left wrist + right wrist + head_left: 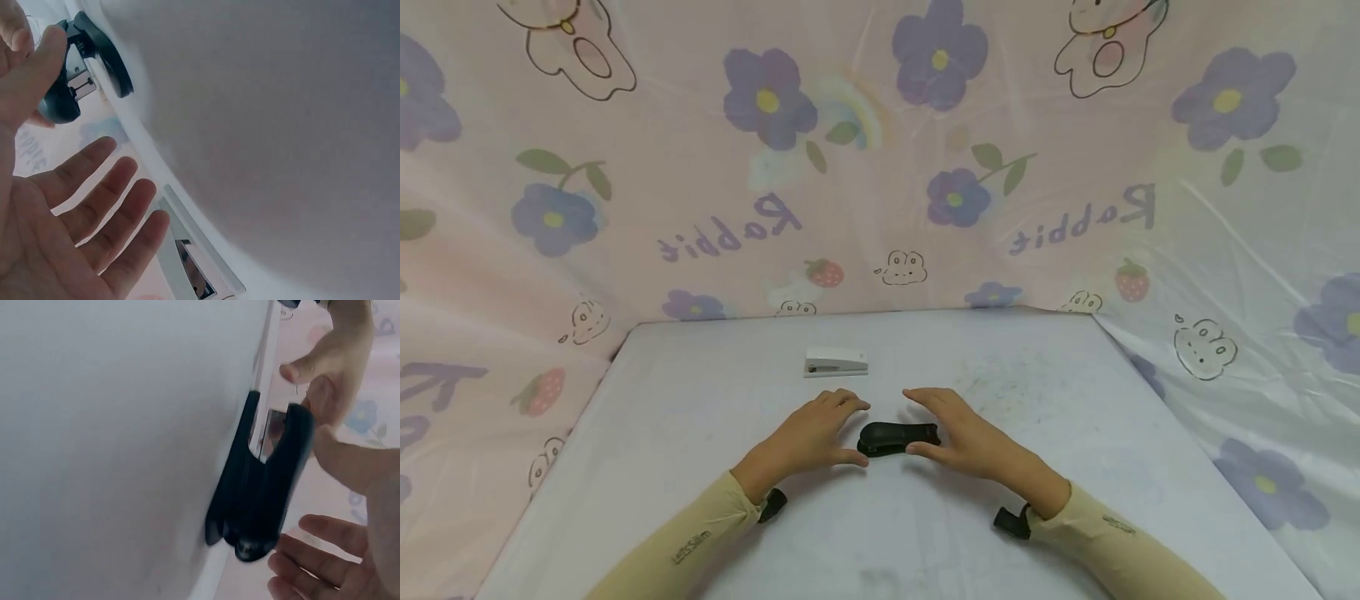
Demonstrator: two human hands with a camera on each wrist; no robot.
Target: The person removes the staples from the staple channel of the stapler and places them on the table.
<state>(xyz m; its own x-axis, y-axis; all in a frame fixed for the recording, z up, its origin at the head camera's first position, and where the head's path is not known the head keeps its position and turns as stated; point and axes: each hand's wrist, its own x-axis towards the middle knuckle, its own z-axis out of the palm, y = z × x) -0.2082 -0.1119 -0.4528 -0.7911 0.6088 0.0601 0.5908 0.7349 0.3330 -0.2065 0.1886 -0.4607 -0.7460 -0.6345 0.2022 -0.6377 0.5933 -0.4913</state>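
On a white-covered tabletop, head view: a black stapler lies lengthwise from left to right between two hands. The left hand is open, its thumb and fingers spread apart beside the stapler's left end, with nothing in its hold. The right hand is likewise open around the right end, its thumb on the near side and its fingers on the far side; whether it touches the stapler cannot be told. Behind, slightly to the left, lies a white stapler. Beige sleeves cover both forearms, and a patterned cloth with purple flowers, rabbits and mirrored lettering rises at the back.

Left wrist view: the left palm is exposed, its four fingers extended and separated. Beyond the thumb, at upper left, appears the black stapler, its upper arm and base parted at the end facing this hand. Part of the white stapler shows below the fingertips.

Right wrist view: the black stapler occupies the centre, its gap directed towards the left hand. The right thumb lies just beside the upper arm and the extended fingers near the rear end; contact is unclear.
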